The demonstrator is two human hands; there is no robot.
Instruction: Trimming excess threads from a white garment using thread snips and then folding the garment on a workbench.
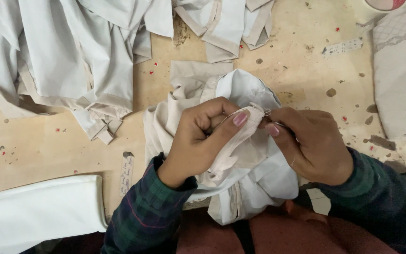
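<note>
Hands: left hand [198, 141] and right hand [313, 146] meet over a bunched pale garment [245, 164] at the near edge of the bench [48, 141].
Left grip: thumb and fingers clenched on a folded seam edge of the garment, holding it up.
Right grip: fingertips pinched at the same seam, just beside the left thumb; a fine thread [231, 115] loops there. Whether a needle or small tool is held, I cannot tell.
Garment: half on the bench, half hanging into the lap.
Doing it well: judging by the hold, keeping the seam taut between both hands and working close to the pinch should steady the thread.
Around: more pale cloth pieces [71, 56] heaped at the far left, a folded white piece [34, 211] at the near left.
</note>
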